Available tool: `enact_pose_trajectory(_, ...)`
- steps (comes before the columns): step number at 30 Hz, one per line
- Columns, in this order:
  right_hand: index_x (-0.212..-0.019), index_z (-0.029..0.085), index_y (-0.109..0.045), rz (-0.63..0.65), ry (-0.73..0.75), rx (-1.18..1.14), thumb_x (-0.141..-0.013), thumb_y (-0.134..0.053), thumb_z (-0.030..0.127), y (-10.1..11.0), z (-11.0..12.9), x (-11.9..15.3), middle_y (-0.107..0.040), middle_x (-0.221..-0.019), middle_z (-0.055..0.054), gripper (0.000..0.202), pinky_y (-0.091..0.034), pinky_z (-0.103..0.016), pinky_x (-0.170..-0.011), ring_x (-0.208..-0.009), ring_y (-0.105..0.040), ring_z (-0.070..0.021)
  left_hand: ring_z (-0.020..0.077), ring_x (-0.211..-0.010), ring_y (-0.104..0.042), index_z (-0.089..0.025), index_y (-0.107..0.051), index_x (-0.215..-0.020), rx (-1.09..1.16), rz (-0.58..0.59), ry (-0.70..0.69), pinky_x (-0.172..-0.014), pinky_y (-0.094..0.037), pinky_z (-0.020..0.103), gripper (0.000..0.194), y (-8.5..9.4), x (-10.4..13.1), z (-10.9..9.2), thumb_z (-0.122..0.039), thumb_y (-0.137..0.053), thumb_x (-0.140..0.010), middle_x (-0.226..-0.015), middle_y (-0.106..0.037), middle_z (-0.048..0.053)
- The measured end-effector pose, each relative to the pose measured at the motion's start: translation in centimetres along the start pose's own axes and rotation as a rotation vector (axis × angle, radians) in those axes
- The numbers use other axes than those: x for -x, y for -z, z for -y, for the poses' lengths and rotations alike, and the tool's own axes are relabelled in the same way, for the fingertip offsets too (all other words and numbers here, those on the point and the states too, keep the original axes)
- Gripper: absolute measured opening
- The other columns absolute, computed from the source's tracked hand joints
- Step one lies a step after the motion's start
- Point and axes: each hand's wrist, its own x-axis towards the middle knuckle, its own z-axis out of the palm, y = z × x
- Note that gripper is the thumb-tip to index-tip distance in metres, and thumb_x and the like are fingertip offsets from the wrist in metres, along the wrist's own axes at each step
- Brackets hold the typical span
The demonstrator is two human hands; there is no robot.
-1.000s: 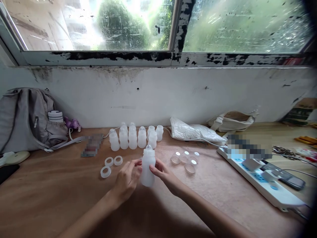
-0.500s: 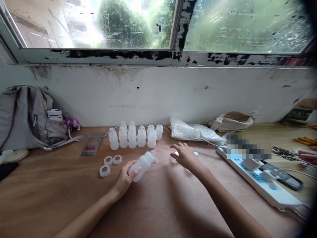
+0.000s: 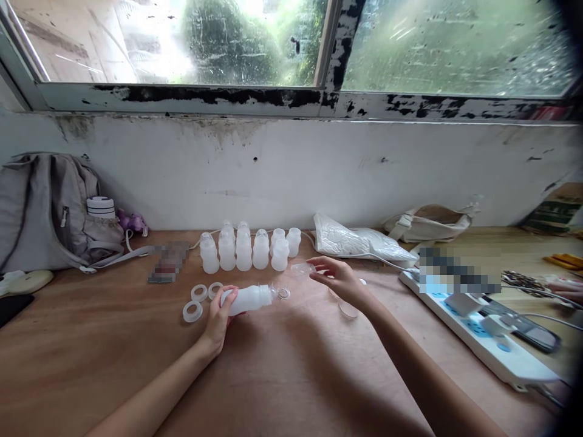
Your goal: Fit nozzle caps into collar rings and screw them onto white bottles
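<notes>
My left hand (image 3: 218,321) is wrapped round a frosted white baby bottle (image 3: 248,300), which lies almost level above the table with its open threaded neck to the right. Between the thumb and fingers of my right hand (image 3: 339,282) is a clear domed cap (image 3: 301,268). Just beyond the bottle's neck, a small clear piece with a round rim (image 3: 283,294) lies on the table. Several frosted bottles (image 3: 243,252) stand upright behind, some with clear caps on. Loose white collar rings (image 3: 192,311) lie left of my left hand. Clear round pieces (image 3: 348,309) are partly hidden under my right forearm.
A white power strip (image 3: 478,331) with plugs and cables lies at right, near a silvery plastic pouch (image 3: 359,240) and a beige bag (image 3: 428,224). A grey backpack (image 3: 45,212) leans at left. At the far right edge, another person's hand (image 3: 567,288) shows.
My right hand has picked up a clear cap and shifted slightly left with it. My left hand has turned the bottle from a slant to nearly level, a little to the left.
</notes>
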Motion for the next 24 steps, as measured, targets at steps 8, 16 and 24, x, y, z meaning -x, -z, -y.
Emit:
enact_pose_trajectory(8,-0.096,0.019,-0.059,0.171,0.016,-0.468,-0.07,-0.066,0.029,-2.8,2.3,0.9,-0.063,-0.094,-0.006,0.029,-0.048,-0.037,-0.081,-0.088,-0.059,-0.0184,0.0147,-0.079,-0.053,-0.021,-0.053,-0.083,0.074,-0.052,-0.002,-0.057,-0.048,0.021,0.026,0.0,-0.1,-0.1,-0.042,-0.06,-0.069,-0.087,-0.049,-0.001)
enact_pose_trajectory(16,-0.093,0.021,-0.059,0.202,0.067,-0.532,-0.07,-0.067,0.026,-4.2,2.0,1.2,-0.061,-0.098,-0.005,0.025,-0.044,-0.038,-0.088,-0.096,-0.057,-0.0198,0.0145,-0.077,-0.054,-0.02,-0.054,-0.082,0.107,-0.022,0.041,-0.057,-0.05,0.023,0.025,-0.1,0.1,0.0,-0.042,-0.059,-0.07,-0.085,-0.052,-0.001)
enact_pose_trajectory(24,-0.085,0.019,-0.06,0.233,0.055,-0.637,-0.067,-0.07,0.031,-5.2,2.2,1.4,-0.058,-0.105,-0.006,0.024,-0.04,-0.039,-0.093,-0.102,-0.054,-0.0204,0.014,-0.071,-0.055,-0.018,-0.054,-0.083,0.114,-0.018,0.058,-0.055,-0.051,0.025,0.029,-0.1,0.2,0.2,-0.042,-0.059,-0.069,-0.082,-0.054,0.001)
